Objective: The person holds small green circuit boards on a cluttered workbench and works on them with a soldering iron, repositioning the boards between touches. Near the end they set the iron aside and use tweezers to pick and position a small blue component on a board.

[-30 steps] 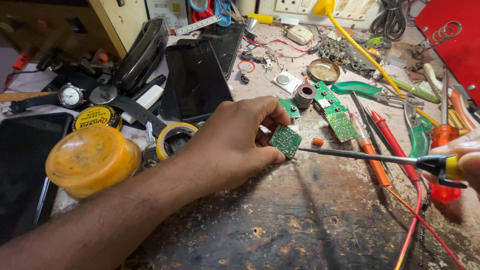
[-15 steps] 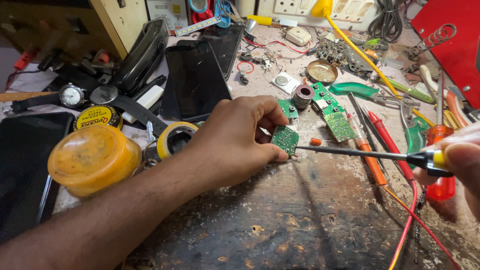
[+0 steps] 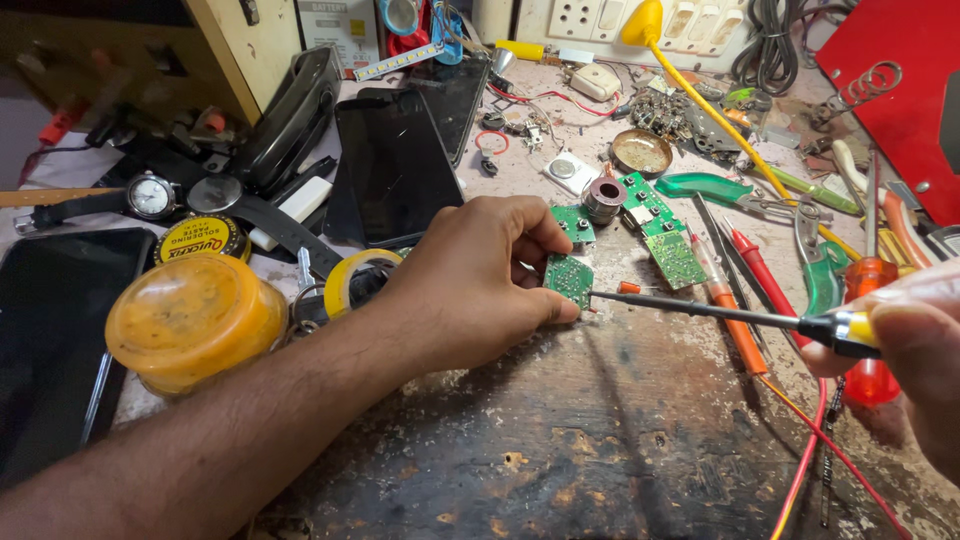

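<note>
Two hands: left hand [image 3: 470, 290] pinches square green circuit board [image 3: 569, 279], right hand [image 3: 915, 345] grips thin metal screwdriver [image 3: 720, 312].

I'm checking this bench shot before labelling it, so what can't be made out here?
- Right hand: head view, cut off by the right edge.
- Small green circuit board: near edge hidden behind left hand fingers.
- Soldering iron tip: too fine to tell whether it touches the board.

A worn, scarred wooden workbench top [image 3: 560, 450] with flaking pale paint fills the view, lit evenly from above. Along its far edge runs a cream wall panel of switches and sockets [image 3: 640, 20]. A yellowish wooden cabinet [image 3: 240, 50] stands at the back left, a red metal sheet [image 3: 900, 80] at the back right.
</note>
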Demonstrator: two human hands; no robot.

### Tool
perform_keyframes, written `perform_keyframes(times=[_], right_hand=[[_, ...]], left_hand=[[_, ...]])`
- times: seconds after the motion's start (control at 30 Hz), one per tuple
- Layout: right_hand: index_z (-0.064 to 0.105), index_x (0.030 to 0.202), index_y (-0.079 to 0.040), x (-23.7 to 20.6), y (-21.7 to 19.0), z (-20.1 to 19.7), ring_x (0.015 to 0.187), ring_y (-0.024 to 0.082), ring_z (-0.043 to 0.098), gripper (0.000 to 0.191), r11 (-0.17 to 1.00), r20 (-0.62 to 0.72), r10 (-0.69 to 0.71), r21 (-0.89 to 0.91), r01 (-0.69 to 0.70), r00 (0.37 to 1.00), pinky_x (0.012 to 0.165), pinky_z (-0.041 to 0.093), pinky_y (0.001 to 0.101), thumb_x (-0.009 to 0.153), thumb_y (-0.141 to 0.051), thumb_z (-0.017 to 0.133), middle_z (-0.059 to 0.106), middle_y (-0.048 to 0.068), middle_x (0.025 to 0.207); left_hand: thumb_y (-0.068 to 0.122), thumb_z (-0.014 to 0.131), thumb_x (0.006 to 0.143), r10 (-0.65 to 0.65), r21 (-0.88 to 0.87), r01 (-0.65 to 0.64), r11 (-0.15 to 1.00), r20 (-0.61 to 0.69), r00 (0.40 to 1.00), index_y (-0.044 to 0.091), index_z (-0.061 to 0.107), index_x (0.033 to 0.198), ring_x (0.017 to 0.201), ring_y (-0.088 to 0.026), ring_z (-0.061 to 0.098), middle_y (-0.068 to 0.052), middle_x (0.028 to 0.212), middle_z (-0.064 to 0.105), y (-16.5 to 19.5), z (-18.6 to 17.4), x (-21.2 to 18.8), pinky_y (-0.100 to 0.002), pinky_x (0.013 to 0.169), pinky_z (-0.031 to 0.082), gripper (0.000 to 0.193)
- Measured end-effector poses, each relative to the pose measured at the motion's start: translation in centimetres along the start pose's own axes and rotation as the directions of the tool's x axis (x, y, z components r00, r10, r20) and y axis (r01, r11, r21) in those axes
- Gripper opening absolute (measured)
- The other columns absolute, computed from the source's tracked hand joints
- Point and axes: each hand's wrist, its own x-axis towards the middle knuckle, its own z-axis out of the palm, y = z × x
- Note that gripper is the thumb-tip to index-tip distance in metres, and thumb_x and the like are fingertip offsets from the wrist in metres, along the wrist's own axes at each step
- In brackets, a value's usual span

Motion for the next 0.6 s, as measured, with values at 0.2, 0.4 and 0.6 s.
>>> perform_keyframes(times=[0.2, 0.4, 0.6], right_hand=[[0.074, 0.076, -0.01, -0.6, -1.2, 0.3, 0.059, 0.015, 0.07, 0.069, 0.997, -0.032, 0.075, -0.001, -0.075, 0.997, 0.069, 0.063, 0.0321, 0.104, -0.066, 0.043, 0.069, 0.005, 0.064], [0.075, 0.078, -0.009, -0.6, -1.3, 0.6, 0.06, 0.016, 0.069, 0.065, 0.991, -0.058, 0.124, 0.064, -0.121, 0.991, 0.067, 0.061, 0.0336, 0.103, -0.063, 0.05, 0.07, 0.007, 0.067], [0.075, 0.087, -0.007, -0.7, -3.3, 1.1, 0.063, 0.016, 0.069, 0.061, 0.996, -0.121, 0.069, 0.062, -0.062, 0.99, 0.066, 0.06, 0.031, 0.105, -0.061, 0.052, 0.073, 0.008, 0.073]], left_hand=[[0.023, 0.091, 0.064, -0.006, 0.002, 0.006, 1.0, -0.003, 1.0, 0.009, 0.072, 0.1, 0.077, -0.011, 0.073, -0.002, 0.083, 0.075, -0.2, 0.0, 0.0, -0.029, 0.069, 0.059, 0.044], [0.022, 0.091, 0.064, -0.006, -0.007, 0.006, 1.0, 0.006, 1.0, 0.008, 0.072, 0.1, 0.078, -0.01, 0.074, -0.002, 0.083, 0.076, -0.1, 0.0, 0.1, -0.028, 0.07, 0.059, 0.043], [0.023, 0.09, 0.064, -0.028, 0.005, 0.028, 1.0, 0.017, 0.999, 0.009, 0.072, 0.101, 0.076, -0.01, 0.073, -0.002, 0.082, 0.075, 0.0, -0.2, 0.0, -0.029, 0.068, 0.059, 0.044]])
